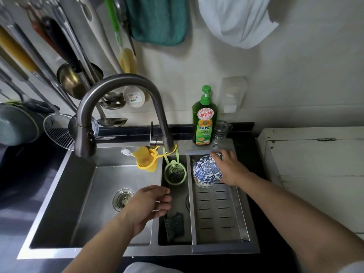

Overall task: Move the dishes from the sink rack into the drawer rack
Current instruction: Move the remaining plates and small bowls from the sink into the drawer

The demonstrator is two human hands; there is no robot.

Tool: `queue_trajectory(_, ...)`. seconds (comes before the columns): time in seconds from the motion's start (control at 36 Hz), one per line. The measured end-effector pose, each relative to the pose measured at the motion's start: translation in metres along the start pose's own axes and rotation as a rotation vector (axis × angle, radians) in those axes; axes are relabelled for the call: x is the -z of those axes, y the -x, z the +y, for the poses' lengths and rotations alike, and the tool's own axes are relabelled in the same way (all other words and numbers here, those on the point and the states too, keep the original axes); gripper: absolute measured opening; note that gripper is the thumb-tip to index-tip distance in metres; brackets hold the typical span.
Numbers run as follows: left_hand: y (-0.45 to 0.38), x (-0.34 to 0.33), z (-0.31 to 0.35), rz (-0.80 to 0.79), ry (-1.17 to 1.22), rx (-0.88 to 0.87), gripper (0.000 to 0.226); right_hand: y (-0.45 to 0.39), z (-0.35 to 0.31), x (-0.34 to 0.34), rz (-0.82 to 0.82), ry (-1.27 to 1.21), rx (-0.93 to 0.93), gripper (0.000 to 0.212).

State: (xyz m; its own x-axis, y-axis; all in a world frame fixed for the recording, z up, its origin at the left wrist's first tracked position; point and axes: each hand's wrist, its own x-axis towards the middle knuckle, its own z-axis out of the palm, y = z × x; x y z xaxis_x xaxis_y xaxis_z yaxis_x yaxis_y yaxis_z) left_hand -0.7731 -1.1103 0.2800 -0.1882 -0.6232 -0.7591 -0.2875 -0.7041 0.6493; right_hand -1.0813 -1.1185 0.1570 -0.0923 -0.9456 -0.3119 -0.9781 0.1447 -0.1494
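Note:
A blue-and-white patterned bowl point(206, 170) lies upside down at the far end of the steel sink rack point(218, 211), seemingly stacked on another bowl whose rim shows beneath. My right hand point(228, 166) grips the bowl from its right side, fingers curled over its base. My left hand point(147, 203) hovers open over the divider between the two sink basins, holding nothing. The drawer rack is out of view.
A curved faucet point(118, 107) arches over the left basin point(102, 194). A green strainer point(175, 173) and a yellow cup point(146, 159) hang near the faucet base. Green dish soap point(204, 119) stands behind the rack. Ladles hang on the wall at left. A white cabinet point(315, 164) sits to the right.

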Motion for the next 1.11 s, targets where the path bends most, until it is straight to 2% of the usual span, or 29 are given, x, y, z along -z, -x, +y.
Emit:
queue_trajectory(0.28, 0.001, -0.001, -0.007, -0.048, -0.002, -0.002, 0.022, 0.003, 0.012, 0.01, -0.011, -0.16, -0.079, 0.12)
queue_trajectory(0.47, 0.002, 0.0, -0.012, -0.065, 0.025, 0.017, 0.023, 0.014, 0.041, 0.013, 0.103, -0.371, -0.237, 0.12)
queue_trajectory(0.58, 0.001, 0.0, -0.017, -0.069, 0.053, 0.036, 0.024, 0.029, 0.051, 0.003, 0.291, -0.645, -0.401, 0.129)
queue_trajectory(0.67, 0.0, -0.003, -0.021, -0.076, 0.064, 0.063, 0.025, 0.055, 0.037, -0.007, 0.382, -1.118, -0.513, 0.13)
queue_trajectory(0.72, 0.002, -0.009, -0.024, -0.117, 0.076, 0.084, 0.021, 0.077, 0.017, -0.011, 0.365, -1.474, -0.5, 0.119)
queue_trajectory(0.81, 0.003, -0.018, -0.029, -0.178, 0.141, 0.13, 0.017, 0.109, -0.027, -0.019, 0.224, -1.788, -0.399, 0.08)
queue_trajectory(0.83, 0.001, -0.02, -0.031, -0.189, 0.177, 0.145, 0.022, 0.119, -0.044, -0.022, 0.179, -1.822, -0.375, 0.076)
queue_trajectory(0.92, -0.002, -0.027, -0.036, -0.263, 0.319, 0.151, 0.044, 0.139, -0.091, -0.033, 0.104, -1.767, -0.312, 0.092)
queue_trajectory(0.94, -0.002, -0.031, -0.037, -0.298, 0.346, 0.138, 0.05, 0.142, -0.104, -0.036, 0.098, -1.741, -0.281, 0.09)
queue_trajectory(1.06, 0.003, -0.045, -0.034, -0.372, 0.411, 0.084, 0.066, 0.148, -0.151, -0.036, 0.149, -1.71, -0.197, 0.059)
queue_trajectory(1.11, 0.003, -0.046, -0.032, -0.303, 0.455, 0.061, 0.067, 0.147, -0.163, -0.034, 0.181, -1.717, -0.187, 0.061)
